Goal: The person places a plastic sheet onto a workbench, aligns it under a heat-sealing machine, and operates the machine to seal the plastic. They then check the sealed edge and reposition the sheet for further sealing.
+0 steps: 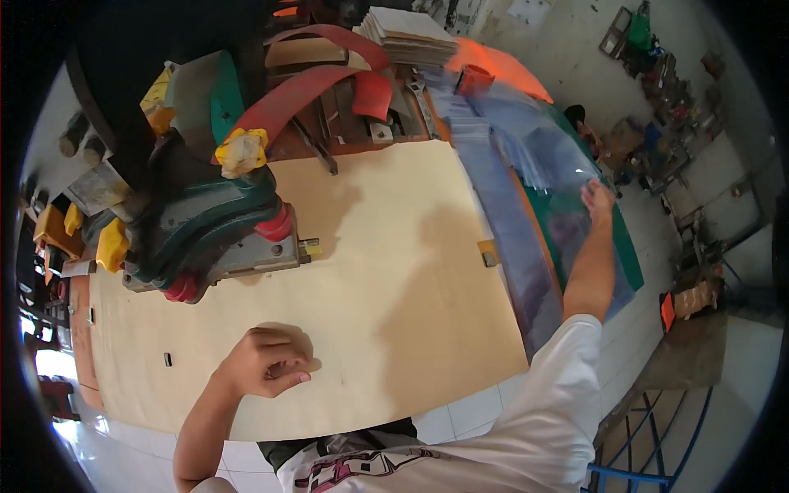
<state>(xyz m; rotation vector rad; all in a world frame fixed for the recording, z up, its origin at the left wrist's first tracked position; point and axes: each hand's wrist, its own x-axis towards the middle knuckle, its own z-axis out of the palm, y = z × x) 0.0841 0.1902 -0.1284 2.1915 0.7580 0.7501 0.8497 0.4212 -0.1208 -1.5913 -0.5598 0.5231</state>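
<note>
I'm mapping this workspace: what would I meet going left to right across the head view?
Small black rectangular piece, left hand, small ochre-and-grey square piece, right hand, orange-red strip.

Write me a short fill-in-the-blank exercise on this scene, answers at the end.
1. The loosely curled hand over the cream work surface is the ____ one.
2. The other hand is at the clear plastic sheets on the picture's ____ side.
3. The green machine's round knobs are ____.
4. The person's shirt is mainly ____.
Answers: left; right; red; white.
</note>
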